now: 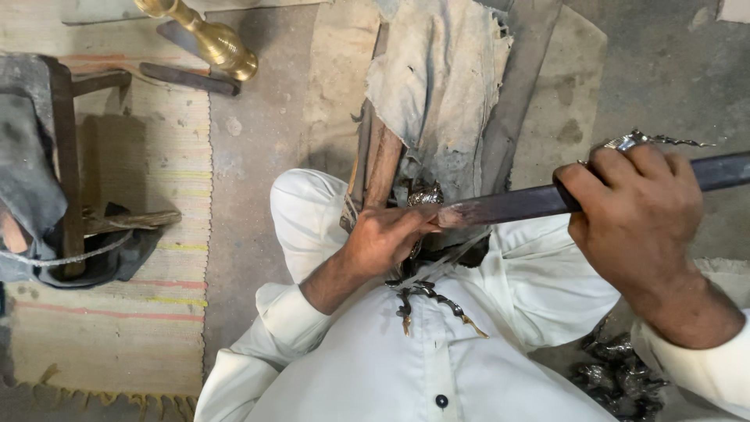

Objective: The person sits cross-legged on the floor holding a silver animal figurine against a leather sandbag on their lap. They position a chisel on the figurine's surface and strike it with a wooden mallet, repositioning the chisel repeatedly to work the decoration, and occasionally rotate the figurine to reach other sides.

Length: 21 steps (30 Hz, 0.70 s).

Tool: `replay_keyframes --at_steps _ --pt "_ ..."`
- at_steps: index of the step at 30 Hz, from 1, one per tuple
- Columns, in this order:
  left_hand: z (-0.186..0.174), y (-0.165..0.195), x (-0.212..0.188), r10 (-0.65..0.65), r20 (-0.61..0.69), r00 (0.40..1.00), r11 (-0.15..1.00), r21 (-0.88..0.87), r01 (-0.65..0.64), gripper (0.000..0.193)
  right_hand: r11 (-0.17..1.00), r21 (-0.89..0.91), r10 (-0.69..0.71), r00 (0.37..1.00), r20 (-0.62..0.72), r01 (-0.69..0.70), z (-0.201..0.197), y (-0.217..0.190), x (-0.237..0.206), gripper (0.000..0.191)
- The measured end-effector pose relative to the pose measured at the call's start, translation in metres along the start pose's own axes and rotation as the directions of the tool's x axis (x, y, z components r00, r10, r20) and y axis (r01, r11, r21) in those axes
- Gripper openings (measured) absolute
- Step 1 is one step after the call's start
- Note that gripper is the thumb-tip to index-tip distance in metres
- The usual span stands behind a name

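Note:
My right hand (637, 215) grips the far end of a long dark metal file (516, 205) that runs across the view. The file's near tip rests under the fingers of my left hand (388, 237), which presses it down onto a small silvery metal ornament (424, 194). The ornament sits on a wooden block (383, 164) wrapped in worn grey cloth (437, 86), between my knees in white clothing. More of the ornate metal piece (426, 295) hangs down over my lap.
A brass vase-shaped piece (211, 39) lies at the top left by a dark flat tool (190, 79). A wooden stool with cloth (47, 172) stands left on a striped mat (148, 258). Several dark metal ornaments (621, 375) lie at the bottom right.

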<state>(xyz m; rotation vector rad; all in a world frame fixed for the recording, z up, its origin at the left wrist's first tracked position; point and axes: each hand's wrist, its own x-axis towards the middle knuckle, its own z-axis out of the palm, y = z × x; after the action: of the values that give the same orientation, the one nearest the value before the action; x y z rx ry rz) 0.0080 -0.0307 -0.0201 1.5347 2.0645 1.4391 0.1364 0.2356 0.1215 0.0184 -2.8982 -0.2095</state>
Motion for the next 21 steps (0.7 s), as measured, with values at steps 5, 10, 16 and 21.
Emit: replay_keyframes --at_steps 5,10,16,21 --pt "0.001 -0.001 -0.001 0.038 -0.064 0.997 0.995 -0.09 -0.044 0.05 0.946 0.286 0.161 0.987 -0.016 -0.15 -0.004 0.002 0.0 0.026" --pt "0.005 0.002 0.0 -0.037 -0.185 0.982 0.988 -0.155 0.008 0.036 1.0 -0.012 0.022 0.999 0.041 -0.022 -0.004 -0.004 0.005 0.022" --pt "-0.001 0.013 -0.002 -0.14 -0.161 0.977 0.979 -0.168 0.113 0.031 0.993 0.103 0.043 0.991 0.125 -0.056 0.003 0.002 0.007 0.029" --pt "0.0 0.015 -0.002 -0.079 -0.103 0.992 0.996 -0.047 0.074 0.041 0.992 0.129 -0.007 0.999 0.035 0.002 0.015 0.001 0.002 0.029"
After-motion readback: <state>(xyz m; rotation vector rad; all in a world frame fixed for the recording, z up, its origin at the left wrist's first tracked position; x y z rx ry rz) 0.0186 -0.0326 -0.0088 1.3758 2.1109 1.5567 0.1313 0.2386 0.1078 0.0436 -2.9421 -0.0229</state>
